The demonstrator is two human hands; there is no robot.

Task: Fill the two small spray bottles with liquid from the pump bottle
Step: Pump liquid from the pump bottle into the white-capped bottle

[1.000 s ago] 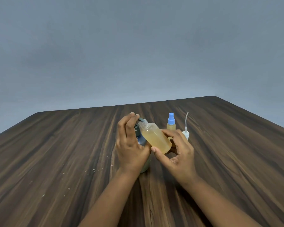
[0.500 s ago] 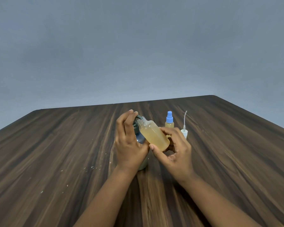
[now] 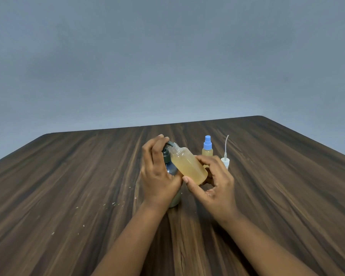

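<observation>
At the near middle of a dark wooden table [image 3: 68, 186], 2 bare forearms reach in from the bottom edge. The right hand [image 3: 213, 184] grips an uncapped small bottle [image 3: 188, 166], thumb under its base and fingers over its far side; the bottle is nearly full of amber liquid. Its long axis tilts up and to the left, open neck touching or just at the dark spout of the pump bottle [image 3: 170, 168], so the mouth lies left of the right hand's fingers. The left hand [image 3: 157, 172] is closed over the pump head, which hides most of that bottle; its base stands on the table. Just beyond the right hand stands the second small bottle [image 3: 207, 150], blue sprayer fitted, upright. Beside it rests a white sprayer top [image 3: 225, 159] with its thin tube pointing up, likely belonging to the held bottle and nearest the right hand. Pale crumbs [image 3: 108, 204] dot the wood to the left. Open tabletop lies on all sides, edges well apart.
</observation>
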